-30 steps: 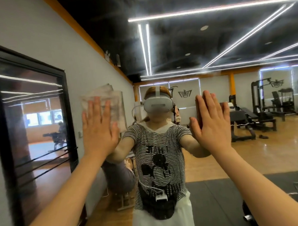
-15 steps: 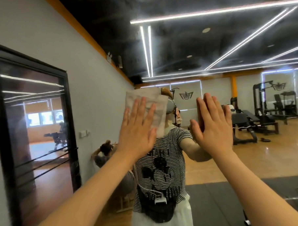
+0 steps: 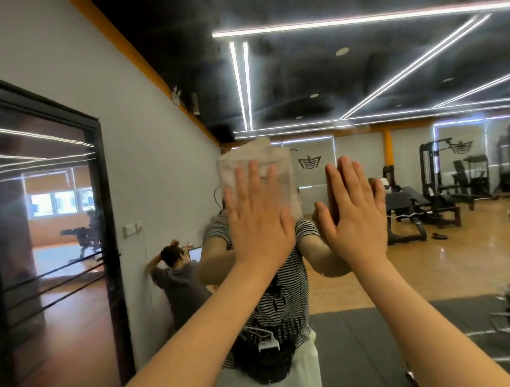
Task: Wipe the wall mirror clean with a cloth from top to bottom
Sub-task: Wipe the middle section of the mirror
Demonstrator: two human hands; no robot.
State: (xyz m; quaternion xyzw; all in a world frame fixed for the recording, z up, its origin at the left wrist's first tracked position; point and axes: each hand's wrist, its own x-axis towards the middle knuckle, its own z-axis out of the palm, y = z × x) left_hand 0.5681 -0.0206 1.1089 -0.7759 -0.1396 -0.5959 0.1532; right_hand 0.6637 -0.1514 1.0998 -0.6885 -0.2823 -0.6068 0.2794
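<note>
While the left hand [image 3: 259,222], fingers spread flat, presses the white cloth [image 3: 255,171] to the wall mirror [image 3: 397,260] and the right hand [image 3: 355,215] braces flat beside it, the wiping looks midway, calling next for a lower pass.

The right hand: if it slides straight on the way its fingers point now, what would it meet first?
The right hand lies flat on the wall mirror, fingers pointing up. That way looks free: only bare glass shows above the fingertips. The cloth under the left hand stays off to its side.
</note>
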